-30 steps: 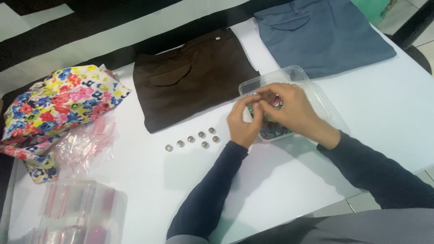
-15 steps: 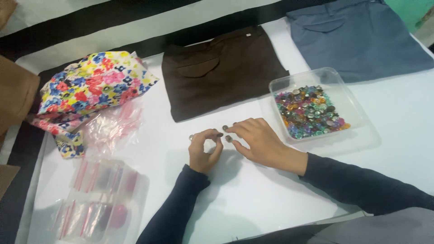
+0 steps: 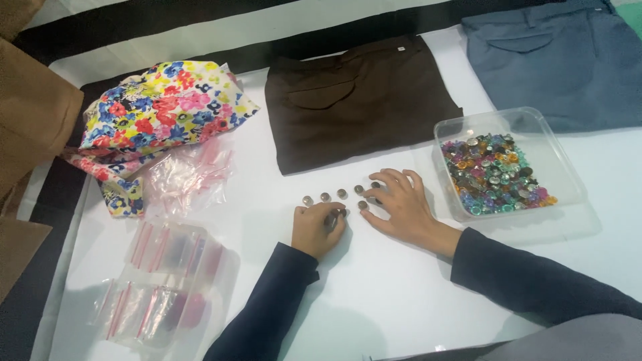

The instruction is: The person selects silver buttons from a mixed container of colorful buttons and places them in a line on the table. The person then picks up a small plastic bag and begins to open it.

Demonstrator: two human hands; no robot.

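A row of several small round metal buttons lies on the white table, in front of the folded brown trousers. My left hand rests just below the row with its fingers curled around a small metal button at the fingertips. My right hand lies flat and spread, its fingertips touching the right end of the row and one button set a little nearer to me. To its right stands a clear plastic tray full of colourful gem-like buttons.
Folded blue-grey trousers lie at the back right. A floral fabric bag sits at the left, with loose small zip bags beside it. A pile of clear zip bags lies at the front left, and brown cardboard at the far left edge.
Both hands left the tray of colourful buttons and came down to the row of metal buttons. The right hand spread flat on the table, and the view shifted left.
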